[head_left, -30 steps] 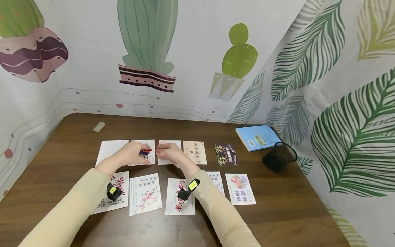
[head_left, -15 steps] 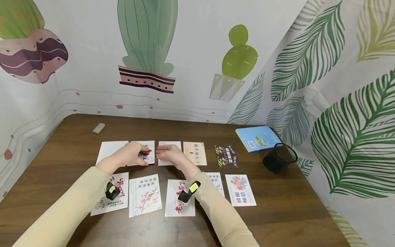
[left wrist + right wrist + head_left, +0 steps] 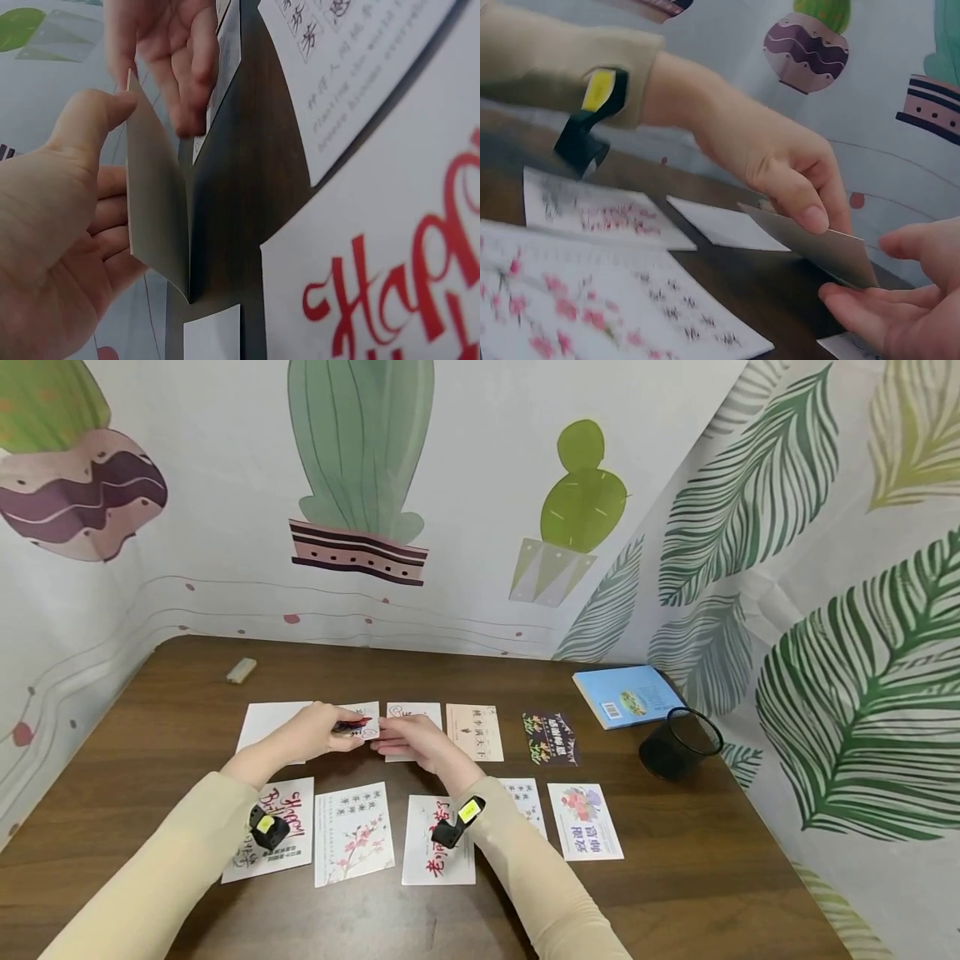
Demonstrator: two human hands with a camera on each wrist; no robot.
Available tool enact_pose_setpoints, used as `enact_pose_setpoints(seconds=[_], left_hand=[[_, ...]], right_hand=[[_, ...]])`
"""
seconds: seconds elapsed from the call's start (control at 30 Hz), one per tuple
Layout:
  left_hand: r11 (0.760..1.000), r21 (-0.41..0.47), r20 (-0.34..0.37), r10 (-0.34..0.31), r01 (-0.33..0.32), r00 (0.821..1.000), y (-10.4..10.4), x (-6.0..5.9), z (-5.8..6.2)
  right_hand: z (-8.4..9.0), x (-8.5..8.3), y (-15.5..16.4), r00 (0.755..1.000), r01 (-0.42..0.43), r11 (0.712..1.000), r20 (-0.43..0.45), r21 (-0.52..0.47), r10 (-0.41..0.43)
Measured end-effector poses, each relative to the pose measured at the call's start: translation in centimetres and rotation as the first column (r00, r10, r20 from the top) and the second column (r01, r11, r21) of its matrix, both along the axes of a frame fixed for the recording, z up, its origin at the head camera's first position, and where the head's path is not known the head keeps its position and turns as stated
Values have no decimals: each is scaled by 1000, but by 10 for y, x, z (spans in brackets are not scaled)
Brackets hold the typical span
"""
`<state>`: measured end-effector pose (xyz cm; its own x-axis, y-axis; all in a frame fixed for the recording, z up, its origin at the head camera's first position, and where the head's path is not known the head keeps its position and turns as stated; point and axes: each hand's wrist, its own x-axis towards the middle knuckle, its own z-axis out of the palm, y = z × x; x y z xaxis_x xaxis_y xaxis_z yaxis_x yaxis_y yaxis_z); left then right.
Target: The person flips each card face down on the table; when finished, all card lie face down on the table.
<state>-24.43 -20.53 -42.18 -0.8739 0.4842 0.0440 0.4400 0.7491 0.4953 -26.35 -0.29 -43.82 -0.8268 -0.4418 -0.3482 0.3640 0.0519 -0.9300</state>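
A white greeting card (image 3: pixel 367 713) with writing is tilted up off the table at the far row. My left hand (image 3: pixel 309 732) pinches it, the thumb over its plain back in the right wrist view, where the card (image 3: pixel 821 250) slants. At the card's right end my right hand (image 3: pixel 427 745) lies with fingers straight and the thumb apart. Its fingertips (image 3: pixel 832 292) are at the card's lower edge; whether they touch it I cannot tell. Beneath the right hand another card (image 3: pixel 405 710) lies partly covered.
Blank white card (image 3: pixel 262 722), peach card (image 3: pixel 474 732) and dark card (image 3: pixel 550 737) share the far row. Nearer lie several more, including a blossom card (image 3: pixel 352 835) and a flower card (image 3: pixel 585 821). A blue book (image 3: pixel 628 693), black mesh cup (image 3: pixel 677 743) and eraser (image 3: pixel 241 671) stand farther back.
The card under my left hand has been raised from the table and tilted, shifting slightly right toward my right hand. My right hand has barely moved.
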Motion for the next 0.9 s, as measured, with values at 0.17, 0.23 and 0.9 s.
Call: enact_pose_setpoints(seconds=[0.17, 0.23, 0.9], left_hand=[[999, 40, 2, 2, -2, 1000, 2, 6, 1], [998, 56, -4, -2, 2, 1000, 2, 7, 1], [979, 195, -43, 72, -62, 996, 6, 15, -1]], right_hand=[[-6, -7, -10, 995, 75, 995, 68, -71, -71], [-7, -9, -12, 992, 103, 991, 80, -85, -96], [-7, -7, -11, 993, 116, 983, 13, -141, -116]])
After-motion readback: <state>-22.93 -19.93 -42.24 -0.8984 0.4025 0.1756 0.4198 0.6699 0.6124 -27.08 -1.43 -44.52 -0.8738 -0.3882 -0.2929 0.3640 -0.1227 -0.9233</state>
